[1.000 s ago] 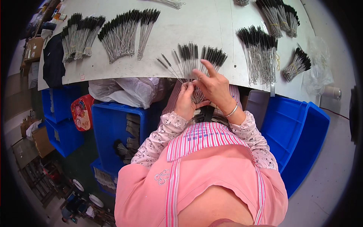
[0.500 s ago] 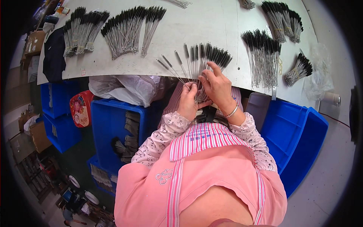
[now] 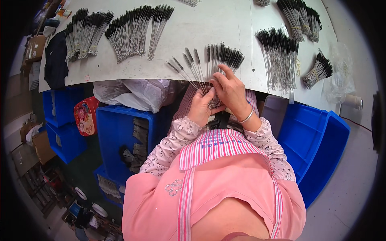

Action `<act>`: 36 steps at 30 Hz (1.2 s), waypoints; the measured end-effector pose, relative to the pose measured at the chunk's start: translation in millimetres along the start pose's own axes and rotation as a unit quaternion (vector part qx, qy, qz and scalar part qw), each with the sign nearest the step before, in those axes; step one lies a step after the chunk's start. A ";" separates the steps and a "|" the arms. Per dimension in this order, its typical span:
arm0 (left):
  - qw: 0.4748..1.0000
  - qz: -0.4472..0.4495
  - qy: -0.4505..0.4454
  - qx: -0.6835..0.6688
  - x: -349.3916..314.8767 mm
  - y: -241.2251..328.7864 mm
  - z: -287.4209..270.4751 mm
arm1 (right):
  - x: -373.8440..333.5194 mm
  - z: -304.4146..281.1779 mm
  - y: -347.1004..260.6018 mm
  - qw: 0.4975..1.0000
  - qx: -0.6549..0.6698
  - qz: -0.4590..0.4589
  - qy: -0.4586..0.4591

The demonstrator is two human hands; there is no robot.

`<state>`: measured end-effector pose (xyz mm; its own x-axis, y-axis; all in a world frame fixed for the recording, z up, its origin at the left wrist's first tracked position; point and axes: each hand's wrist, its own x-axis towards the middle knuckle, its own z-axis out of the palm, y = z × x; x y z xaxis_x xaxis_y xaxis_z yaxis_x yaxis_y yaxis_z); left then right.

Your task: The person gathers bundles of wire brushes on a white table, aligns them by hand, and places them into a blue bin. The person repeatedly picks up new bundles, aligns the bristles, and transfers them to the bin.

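Note:
A fanned bunch of thin wire brushes (image 3: 229, 56) with black bristle tips stands between my hands at the table's near edge. My left hand (image 3: 201, 105) is closed round the lower wire ends, thumb pressed over them. Several brushes lean apart to the left of the main bunch. My right hand (image 3: 232, 93) lies against the right side of the bunch, fingers bent among the wires with the index finger raised toward the bristles. Its palm side and part of the wires are hidden.
On the white table (image 3: 209, 24) lie brush piles at left (image 3: 132, 34) and right (image 3: 279, 58), plus a small tied bundle (image 3: 318, 71). Blue crates stand at left (image 3: 106, 140) and right (image 3: 305, 136). A plastic bag (image 3: 134, 94) hangs beneath the table edge, near a red container (image 3: 85, 116).
A couple more brushes have shifted left from the main bunch, widening the gap in the fan. Both hands stay in nearly the same place.

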<state>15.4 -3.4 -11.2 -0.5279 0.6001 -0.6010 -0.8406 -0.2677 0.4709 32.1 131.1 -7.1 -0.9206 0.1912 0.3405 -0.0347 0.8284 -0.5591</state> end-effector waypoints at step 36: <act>0.988 -0.096 -0.025 0.122 -4.0 3.3 13.6 | -48.7 -0.2 9.3 0.622 0.600 0.501 0.040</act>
<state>16.4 3.6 1.5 -0.3495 0.6605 -0.6645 -0.8672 0.0404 0.4963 76.7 129.5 -28.8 -0.6931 0.3606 -0.6242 0.2305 -0.7095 -0.6659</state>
